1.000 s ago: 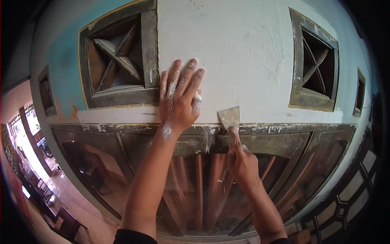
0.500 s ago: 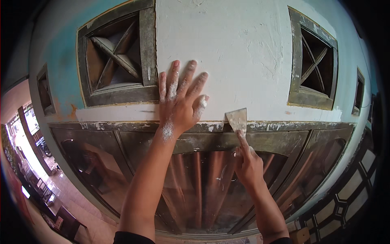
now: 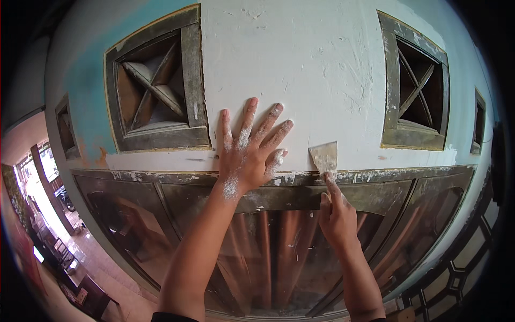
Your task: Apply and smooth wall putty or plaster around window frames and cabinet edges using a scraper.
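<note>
My left hand lies flat on the white wall with its fingers spread. White powder coats its fingers, knuckles and wrist. In my right hand is a putty knife, its blade pointing up and its forefinger stretched along it. The broad end of the blade is at the white strip just above the wooden window frame. The knife's handle is hidden inside my right hand. Fine ridges and scratches mark the white surface above.
A wooden vent with crossed slats is set in the wall at left, and a similar vent at right. Below the frame are glass panes with brown curtains behind. A patterned dark grille stands at lower right, a tiled floor at lower left.
My left hand has slid right and lower along the wall, fingers still spread. My right hand and the putty knife have shifted slightly to the right.
</note>
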Motion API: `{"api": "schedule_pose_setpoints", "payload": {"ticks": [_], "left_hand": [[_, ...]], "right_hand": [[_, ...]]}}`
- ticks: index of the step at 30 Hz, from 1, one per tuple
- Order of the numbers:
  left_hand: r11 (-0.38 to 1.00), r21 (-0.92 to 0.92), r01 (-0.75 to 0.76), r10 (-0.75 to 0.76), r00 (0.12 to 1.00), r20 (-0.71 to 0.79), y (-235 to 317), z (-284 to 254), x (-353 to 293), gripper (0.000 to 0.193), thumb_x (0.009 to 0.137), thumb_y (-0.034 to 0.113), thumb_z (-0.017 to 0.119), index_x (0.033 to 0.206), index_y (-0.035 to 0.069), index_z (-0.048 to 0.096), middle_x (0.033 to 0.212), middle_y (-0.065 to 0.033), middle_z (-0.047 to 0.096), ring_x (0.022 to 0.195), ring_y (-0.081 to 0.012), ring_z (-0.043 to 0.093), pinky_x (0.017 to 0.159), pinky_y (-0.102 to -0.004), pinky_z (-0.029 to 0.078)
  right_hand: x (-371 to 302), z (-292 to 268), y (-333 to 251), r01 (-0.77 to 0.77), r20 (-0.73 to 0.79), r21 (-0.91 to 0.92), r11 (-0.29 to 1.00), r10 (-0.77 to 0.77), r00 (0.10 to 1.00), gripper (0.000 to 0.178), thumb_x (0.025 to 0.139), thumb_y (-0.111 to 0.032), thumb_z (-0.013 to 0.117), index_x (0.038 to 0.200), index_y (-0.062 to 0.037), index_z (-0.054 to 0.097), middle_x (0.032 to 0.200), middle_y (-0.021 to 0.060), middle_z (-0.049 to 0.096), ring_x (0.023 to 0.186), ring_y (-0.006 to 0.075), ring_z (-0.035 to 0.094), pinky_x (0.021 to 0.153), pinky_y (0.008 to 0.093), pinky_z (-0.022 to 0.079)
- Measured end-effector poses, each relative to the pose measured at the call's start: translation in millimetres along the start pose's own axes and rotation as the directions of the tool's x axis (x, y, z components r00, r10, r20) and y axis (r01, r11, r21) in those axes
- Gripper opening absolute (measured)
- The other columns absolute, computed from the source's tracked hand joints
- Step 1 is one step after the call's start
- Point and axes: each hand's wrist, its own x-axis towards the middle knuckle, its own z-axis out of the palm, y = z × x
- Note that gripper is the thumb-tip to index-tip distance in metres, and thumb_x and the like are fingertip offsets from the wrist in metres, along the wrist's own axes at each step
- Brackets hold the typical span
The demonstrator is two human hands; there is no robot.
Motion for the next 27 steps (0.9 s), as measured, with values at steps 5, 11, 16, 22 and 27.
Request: {"api": "schedule_pose_setpoints", "payload": {"ticks": [5,11,16,22,27], "left_hand": [[1.000,-0.015,-0.006,0.005,0.999,-0.043,1.5,4.6,-1.6,0.057,0.099,0.044,0.063,0.155,0.035,0.056,0.175,0.0047,0.032,0.164,-0.0359,0.018,0.125,-0.0767,0.009],[0.995,-0.068,0.073,-0.078,0.994,-0.076,15.8,11.8,-3.8,0.057,0.100,0.043,0.061,0.155,0.029,0.057,0.175,0.0012,0.032,0.164,-0.0383,0.018,0.124,-0.0789,0.005],[0.994,-0.017,0.109,-0.110,0.984,-0.143,50.2,23.1,11.8,0.056,0.100,0.038,0.061,0.153,0.023,0.059,0.172,-0.0039,0.039,0.163,-0.0407,0.021,0.122,-0.0787,-0.001],[0.987,-0.009,0.159,-0.158,0.974,-0.164,63.6,24.8,27.8,0.056,0.100,0.039,0.059,0.154,0.023,0.059,0.173,-0.0023,0.039,0.164,-0.0400,0.021,0.122,-0.0776,0.002],[0.980,-0.022,0.197,-0.198,0.968,-0.151,62.6,27.9,26.8,0.055,0.102,0.042,0.056,0.155,0.027,0.057,0.173,0.0022,0.038,0.164,-0.0371,0.021,0.123,-0.0774,0.002]], "right_hand": [[-19.0,-11.6,5.0,-0.065,0.067,0.026,0.998,0.063,0.996,0.059,0.101,-0.011,0.065,0.157,-0.0243,0.051,0.099,0.0183,0.074,0.080,0.0411,0.072,0.066,0.0495,0.058],[-3.2,-25.4,1.6,-0.092,0.093,0.020,0.996,0.090,0.992,0.058,0.101,-0.012,0.066,0.156,-0.0256,0.053,0.105,0.0190,0.076,0.082,0.0401,0.074,0.070,0.0497,0.059],[1.6,-29.6,10.6,-0.100,0.070,0.014,0.995,0.098,0.993,0.055,0.102,-0.015,0.065,0.154,-0.0270,0.055,0.102,0.0197,0.076,0.082,0.0410,0.074,0.068,0.0509,0.060],[-20.2,-35.1,36.9,-0.052,0.013,-0.089,0.995,0.053,0.999,0.056,0.101,-0.018,0.066,0.155,-0.0270,0.054,0.091,0.0188,0.075,0.074,0.0390,0.073,0.062,0.0508,0.059],[-3.2,-34.7,40.5,-0.038,0.018,-0.187,0.982,0.042,0.999,0.058,0.100,-0.022,0.066,0.156,-0.0270,0.053,0.085,0.0154,0.075,0.067,0.0374,0.072,0.057,0.0490,0.057]]}}
